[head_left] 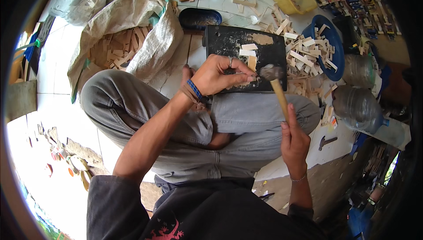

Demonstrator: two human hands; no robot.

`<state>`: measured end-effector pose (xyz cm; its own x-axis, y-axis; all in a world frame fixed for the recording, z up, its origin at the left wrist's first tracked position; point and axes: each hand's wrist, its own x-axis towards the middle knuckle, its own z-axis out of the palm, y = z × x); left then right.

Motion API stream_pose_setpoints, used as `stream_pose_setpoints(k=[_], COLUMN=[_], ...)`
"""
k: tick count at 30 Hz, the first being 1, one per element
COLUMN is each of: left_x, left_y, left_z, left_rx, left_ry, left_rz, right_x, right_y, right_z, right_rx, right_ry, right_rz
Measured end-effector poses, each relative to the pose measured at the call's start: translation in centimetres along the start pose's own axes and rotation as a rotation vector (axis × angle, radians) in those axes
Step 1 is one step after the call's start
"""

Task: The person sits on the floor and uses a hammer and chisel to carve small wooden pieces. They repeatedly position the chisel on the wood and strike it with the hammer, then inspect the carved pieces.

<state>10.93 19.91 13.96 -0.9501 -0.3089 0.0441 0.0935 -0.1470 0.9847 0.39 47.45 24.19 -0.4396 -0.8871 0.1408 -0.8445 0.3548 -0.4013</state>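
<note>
Small wood piece (249, 78) pinched by left hand (217, 76) on black board (229, 41). Hammer (275, 85) gripped by right hand (294, 143). Nailing just begun; big wood pile (308, 52) left.

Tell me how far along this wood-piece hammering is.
Done: nothing finished can be picked out. In hand: the left hand pinches a small wooden piece on the black work slab, while the right hand holds the hammer with its head just beside it. Left: many loose pieces in the blue basin and the open sack.
</note>
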Motion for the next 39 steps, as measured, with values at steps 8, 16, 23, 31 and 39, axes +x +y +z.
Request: stream_pose_setpoints(k=[8,16,23,31,39], left_x=[0.1,0.0,0.1,-0.3,-0.1], left_y=[0.2,0.2,0.6,1.1,1.0], left_z=[0.1,0.1,-0.2,0.2,0.3], left_rx=[0.003,0.024,0.131,0.129,0.110], left_ry=[0.011,0.013,0.015,0.058,0.072], left_rz=[0.071,0.069,0.077,0.101,0.079], right_x=[-0.3,-0.1,0.3,0.5,-0.3], right_y=[0.3,-0.2,-0.1,-0.6,-0.9], right_z=[0.3,0.5,0.6,0.4,0.1], right_rx=[0.036,0.069,0.091,0.050,-0.019], right_ry=[-0.005,-0.093,-0.065,-0.087,0.000], right_rz=[0.016,0.100,0.072,0.070,0.012])
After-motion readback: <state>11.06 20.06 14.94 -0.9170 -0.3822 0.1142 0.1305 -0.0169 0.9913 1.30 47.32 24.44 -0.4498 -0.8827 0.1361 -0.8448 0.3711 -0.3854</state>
